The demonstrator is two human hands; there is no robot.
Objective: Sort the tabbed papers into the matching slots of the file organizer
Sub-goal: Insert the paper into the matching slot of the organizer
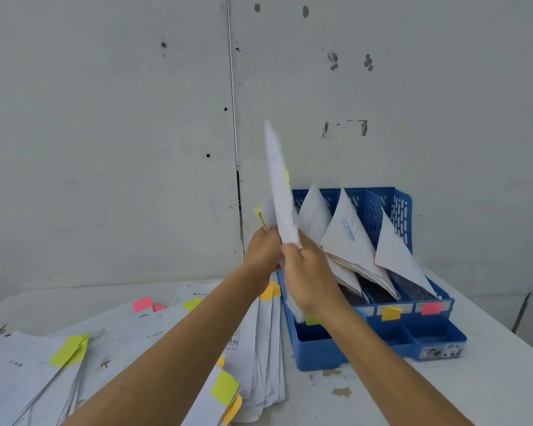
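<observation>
Head view: both bare forearms stretch forward and upward, and the hands meet just before the left end of a blue plastic file organizer (320, 348). The left hand (262, 249) and the right hand (310, 275) are together, fingers curled around the lower end of a white paper sheet (279, 186), which stands nearly upright and edge-on, blurred, with a yellow sticky tab (287, 176) on its right edge. The sheet is above the organizer's leftmost slot, not inside it. White filed sheets (348, 238) lean in the slots further right. Coloured labels line the organizer's front rail, a pink label (431, 308) at the right end. On the white tabletop (443, 388), left of the organizer, lies a spread pile of white tabbed papers (120, 339).
</observation>
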